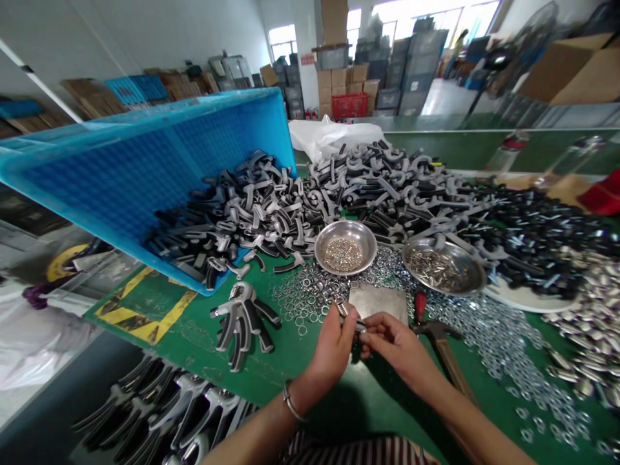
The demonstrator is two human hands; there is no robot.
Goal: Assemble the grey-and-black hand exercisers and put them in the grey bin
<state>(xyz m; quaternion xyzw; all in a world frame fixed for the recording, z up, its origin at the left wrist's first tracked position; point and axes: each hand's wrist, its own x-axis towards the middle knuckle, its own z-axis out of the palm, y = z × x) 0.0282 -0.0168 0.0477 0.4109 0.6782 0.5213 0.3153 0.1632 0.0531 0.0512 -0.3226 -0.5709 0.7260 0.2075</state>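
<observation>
My left hand (335, 342) and my right hand (394, 340) meet over the green tabletop (300, 361), both pinched round a small metal part (349, 316) held between their fingertips. A flat metal plate (379, 301) lies just behind them. Beside the right hand rests a hammer (438, 336) with a red grip end. A small heap of assembled black and grey hand grippers (242, 323) lies to the left of my left hand. Loose metal rings (300, 298) are scattered in front.
A tilted blue crate (145, 161) spills grey and black handles (252, 213). Two steel bowls (345, 247) (443, 266) hold small metal parts. More handles (382, 181) and black pieces (537, 239) pile behind. Finished grippers (169, 413) lie below the table edge.
</observation>
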